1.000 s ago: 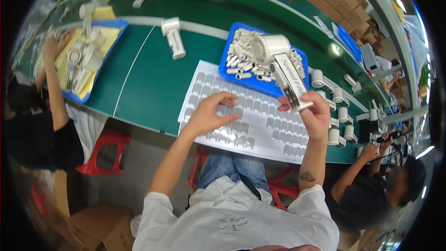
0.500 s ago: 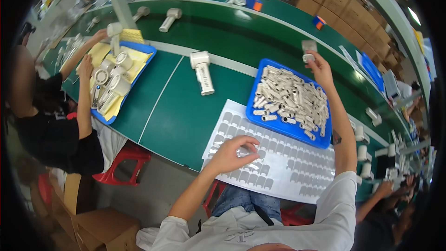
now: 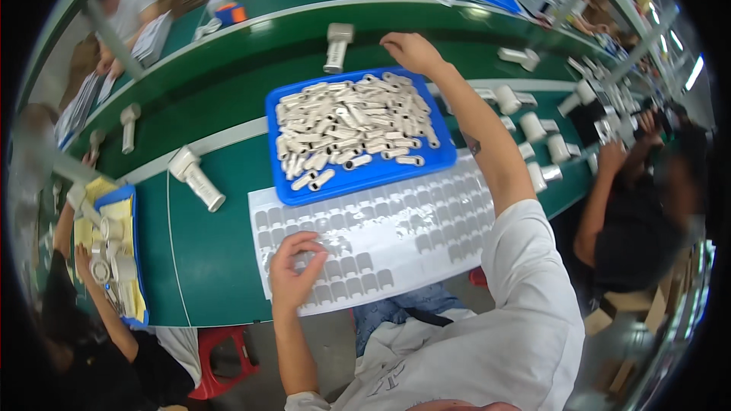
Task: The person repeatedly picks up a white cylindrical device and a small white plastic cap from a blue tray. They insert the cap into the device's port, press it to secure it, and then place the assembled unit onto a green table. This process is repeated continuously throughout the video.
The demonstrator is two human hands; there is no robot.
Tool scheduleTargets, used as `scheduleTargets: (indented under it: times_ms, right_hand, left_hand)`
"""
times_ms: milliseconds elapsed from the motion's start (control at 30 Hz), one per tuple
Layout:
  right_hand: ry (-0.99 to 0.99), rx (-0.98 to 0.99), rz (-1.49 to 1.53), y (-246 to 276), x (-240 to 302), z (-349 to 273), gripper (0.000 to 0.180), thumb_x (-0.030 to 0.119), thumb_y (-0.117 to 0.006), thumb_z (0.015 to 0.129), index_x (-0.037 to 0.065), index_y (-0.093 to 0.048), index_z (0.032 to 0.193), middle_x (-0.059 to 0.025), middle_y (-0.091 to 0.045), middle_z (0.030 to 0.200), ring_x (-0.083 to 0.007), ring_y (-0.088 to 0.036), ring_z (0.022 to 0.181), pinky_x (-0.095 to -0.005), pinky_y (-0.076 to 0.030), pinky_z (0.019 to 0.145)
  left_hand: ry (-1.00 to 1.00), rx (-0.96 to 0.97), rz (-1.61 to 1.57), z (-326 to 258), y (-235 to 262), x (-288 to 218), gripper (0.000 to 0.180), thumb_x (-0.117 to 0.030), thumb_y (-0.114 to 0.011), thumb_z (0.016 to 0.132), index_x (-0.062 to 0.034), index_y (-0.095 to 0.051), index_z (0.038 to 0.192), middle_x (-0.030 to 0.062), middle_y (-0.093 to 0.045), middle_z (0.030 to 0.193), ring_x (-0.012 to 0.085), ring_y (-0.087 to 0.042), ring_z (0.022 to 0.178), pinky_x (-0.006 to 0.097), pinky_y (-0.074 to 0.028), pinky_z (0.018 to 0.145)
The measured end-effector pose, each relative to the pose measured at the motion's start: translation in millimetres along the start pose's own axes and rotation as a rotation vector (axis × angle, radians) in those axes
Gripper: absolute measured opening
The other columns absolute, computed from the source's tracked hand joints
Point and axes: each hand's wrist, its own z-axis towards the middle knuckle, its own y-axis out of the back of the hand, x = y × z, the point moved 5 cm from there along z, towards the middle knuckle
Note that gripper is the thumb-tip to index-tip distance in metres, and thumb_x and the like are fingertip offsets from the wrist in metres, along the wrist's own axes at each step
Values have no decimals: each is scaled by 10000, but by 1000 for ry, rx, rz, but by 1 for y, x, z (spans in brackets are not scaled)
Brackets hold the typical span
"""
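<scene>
My left hand [image 3: 295, 270] is over a white sheet [image 3: 396, 289] of grey, tab-shaped stickers. Its thumb and fingers curve apart, and I see nothing between them. My right hand [image 3: 415, 53] reaches past the blue tray over the green belt, with loosely bent fingers and nothing visible in them. Just left of it, apart from the fingertips, a white handheld fan [image 3: 337, 49] is on the belt. The blue tray [image 3: 327, 196] holds a heap of small white oblong parts with dark ends and overlaps the sheet's far edge. Another handheld fan [image 3: 199, 179] lies on the table to the left.
At the left, a co-worker's arms reach around a blue tray [image 3: 142, 289] of white fan parts on yellow paper. Another fan [image 3: 129, 128] lies on the belt [image 3: 228, 80]. White fan pieces [image 3: 533, 128] and a co-worker in black are at the right. A red stool [image 3: 225, 361] stands below.
My view has turned right. My right hand has let go of the handheld fan, which is now on the belt, and has moved off from it. My left hand stays over the sticker sheet.
</scene>
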Motion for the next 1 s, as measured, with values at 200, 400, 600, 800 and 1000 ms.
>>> scheduleTargets:
  times_ms: [200,400,600,800,1000]
  right_hand:
    - [-113,254,-118,89,-66,-113,323,41,-512,715,71,-720,961,-183,-702,932,-358,-671,873,-432,-530,834]
    - [-227,551,5,95,-92,-214,503,104,-674,688,72,-639,1189,-161,-668,1117,-319,-633,1034,-375,-489,945]
    - [-191,479,-20,106,-92,-216,528,197,-824,672,15,-650,1136,-168,-669,1080,-297,-628,1012,-364,-486,878]
    - [-263,221,497,151,-28,-197,431,146,-742,813,16,-617,1205,2,-624,896,-75,-540,766,-247,-461,702]
    - [-110,652,726,104,93,-217,321,224,-671,903,16,-655,1147,1,-620,873,-58,-535,785,-225,-454,686]
  left_hand:
    - [-5,2,9,2,-4,0,271,23,-689,805,9,-623,1067,61,-676,894,119,-618,881,266,-449,859]
    - [5,-32,34,1,3,10,230,4,-692,817,15,-638,1039,53,-670,887,114,-615,866,257,-468,818]
    - [-25,-20,248,10,-9,1,198,-68,-723,819,3,-663,994,41,-690,893,103,-628,818,254,-493,774]
    - [-62,-89,281,8,-11,-6,184,-112,-738,808,-12,-676,949,46,-695,874,124,-645,826,270,-504,776]
    - [-277,-71,287,-1,-37,-48,587,-119,-820,705,-47,-562,1227,70,-639,1140,200,-626,1044,326,-472,948]
